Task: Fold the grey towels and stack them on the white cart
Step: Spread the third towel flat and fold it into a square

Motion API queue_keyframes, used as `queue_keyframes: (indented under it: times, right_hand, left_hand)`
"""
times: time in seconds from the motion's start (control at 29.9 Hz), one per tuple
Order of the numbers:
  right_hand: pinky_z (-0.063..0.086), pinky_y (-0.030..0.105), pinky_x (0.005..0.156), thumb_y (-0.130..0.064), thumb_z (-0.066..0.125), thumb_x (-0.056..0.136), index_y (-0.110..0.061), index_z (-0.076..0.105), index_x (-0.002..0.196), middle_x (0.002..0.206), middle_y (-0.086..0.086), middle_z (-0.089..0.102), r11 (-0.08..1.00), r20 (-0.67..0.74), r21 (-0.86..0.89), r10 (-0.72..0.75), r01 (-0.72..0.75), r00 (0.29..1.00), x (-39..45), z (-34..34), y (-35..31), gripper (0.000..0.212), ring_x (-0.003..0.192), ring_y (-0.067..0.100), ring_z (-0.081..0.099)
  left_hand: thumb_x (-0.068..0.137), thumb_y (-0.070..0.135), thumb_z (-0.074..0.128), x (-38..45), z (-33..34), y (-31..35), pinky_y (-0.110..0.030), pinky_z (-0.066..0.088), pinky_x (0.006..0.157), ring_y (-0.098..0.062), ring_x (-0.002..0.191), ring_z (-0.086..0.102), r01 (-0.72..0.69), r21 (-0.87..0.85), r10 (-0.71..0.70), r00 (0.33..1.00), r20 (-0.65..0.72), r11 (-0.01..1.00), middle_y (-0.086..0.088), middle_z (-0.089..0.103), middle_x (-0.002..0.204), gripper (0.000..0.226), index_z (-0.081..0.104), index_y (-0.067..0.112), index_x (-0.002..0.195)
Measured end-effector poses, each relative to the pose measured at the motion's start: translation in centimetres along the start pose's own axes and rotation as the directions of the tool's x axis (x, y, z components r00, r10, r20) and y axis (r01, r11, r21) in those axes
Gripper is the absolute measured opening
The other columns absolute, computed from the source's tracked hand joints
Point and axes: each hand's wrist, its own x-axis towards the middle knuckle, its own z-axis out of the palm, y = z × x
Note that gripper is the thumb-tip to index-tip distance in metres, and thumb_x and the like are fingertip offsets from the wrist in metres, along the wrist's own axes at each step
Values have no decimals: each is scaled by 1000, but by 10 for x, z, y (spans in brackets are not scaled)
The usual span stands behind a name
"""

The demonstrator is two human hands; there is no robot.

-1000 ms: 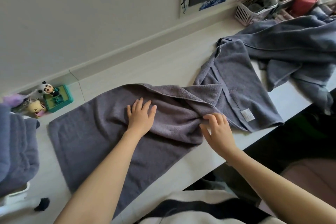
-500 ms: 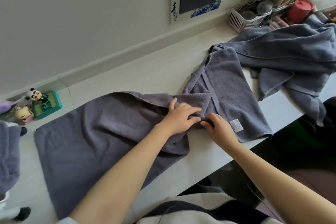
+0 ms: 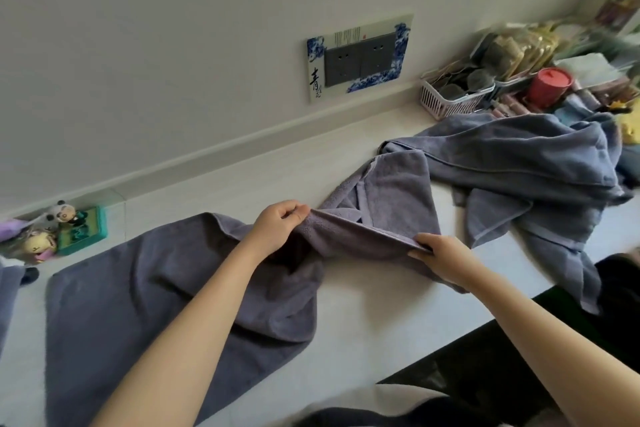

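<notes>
On the counter [image 3: 363,315], left hand [image 3: 277,227] and right hand [image 3: 441,253] are each pinching the grey towel's [image 3: 145,291] lifted edge, hands apart.

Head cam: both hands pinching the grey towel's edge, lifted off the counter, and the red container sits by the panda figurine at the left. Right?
Not quite. In the head view the red container sits at the far right, beside the pink basket; the panda figurine is at the far left. The rest holds: left hand and right hand both pinch the grey towel edge, raised off the counter.
</notes>
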Motion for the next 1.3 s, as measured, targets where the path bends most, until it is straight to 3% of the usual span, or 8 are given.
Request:
queue_keyframes:
  times: [0.3, 0.53, 0.6, 0.77, 0.87, 0.94, 1.1, 1.3]
  right_hand:
    - [39, 28, 73, -44, 59, 88, -19, 62, 87, 80, -4, 61, 966, 334, -146, -155, 214, 930, 42, -136, -26, 25, 74, 15, 53]
    - [49, 20, 85, -42, 66, 79, 2, 57, 118, 99, -6, 70, 949, 806, 279, -314, 146, 501, 70, -192, -50, 59, 91, 5, 65]
    - [49, 24, 88, -41, 67, 78, -2, 59, 116, 108, 2, 69, 958, 783, 235, -285, 162, 552, 89, -199, -50, 55, 96, 13, 64]
    - [41, 28, 77, -46, 68, 80, -14, 64, 89, 90, 2, 62, 911, 336, -376, -35, 168, 941, 146, -192, -35, 34, 93, 25, 56]
    - [42, 28, 82, -39, 71, 80, -11, 65, 111, 109, 7, 65, 917, 234, -394, 35, 62, 972, 169, -173, -29, 43, 101, 26, 58]
    - [47, 29, 85, -35, 72, 79, -15, 66, 113, 113, 6, 65, 917, 136, -398, 52, 7, 989, 179, -162, -23, 40, 103, 26, 59]
    - [45, 33, 85, -10, 52, 92, -17, 53, 129, 124, 10, 57, 984, -293, -177, -27, -26, 956, 190, -136, -16, 38, 110, 31, 56]
    - [33, 33, 99, -17, 53, 88, -23, 62, 123, 131, 6, 52, 925, -187, -302, -296, 232, 937, 158, -72, -7, 37, 120, 30, 46]
  left_hand:
    - [93, 34, 54, 0, -20, 34, -22, 40, 87, -13, 94, 53, 62, -200, -83, 991, -101, 978, 2, 58, 96, 22, 57, 14, 84]
    - [59, 52, 79, -3, -62, 75, -18, 54, 73, -8, 81, 69, 330, -182, -245, 895, 374, 926, -1, 74, 92, 40, 77, 18, 81]
    - [85, 32, 63, 15, -69, 77, -20, 52, 75, -9, 82, 67, 326, -195, -267, 923, 279, 925, -3, 72, 97, 22, 71, 13, 92]
    - [95, 33, 53, 73, -57, 72, -22, 39, 63, -12, 75, 55, 193, 239, -171, 979, -110, 952, 0, 64, 78, 28, 63, 18, 74]
    - [95, 36, 52, 98, -35, 63, -28, 32, 56, -20, 73, 49, 236, 459, -153, 965, -211, 856, 0, 49, 62, 43, 44, 17, 57]
    - [95, 39, 50, 111, -21, 53, -30, 41, 74, -27, 93, 52, 304, 537, -154, 939, -307, 787, -5, 58, 87, 35, 58, 17, 68]
    - [96, 17, 46, 119, 8, 48, -26, 37, 73, -28, 88, 55, 241, 282, -61, 850, -523, 929, -12, 53, 105, 24, 68, 7, 94]
    - [97, 22, 44, 107, 41, 29, -29, 40, 97, -25, 113, 54, 223, 242, -118, 917, -382, 944, -9, 53, 125, 32, 55, 14, 126]
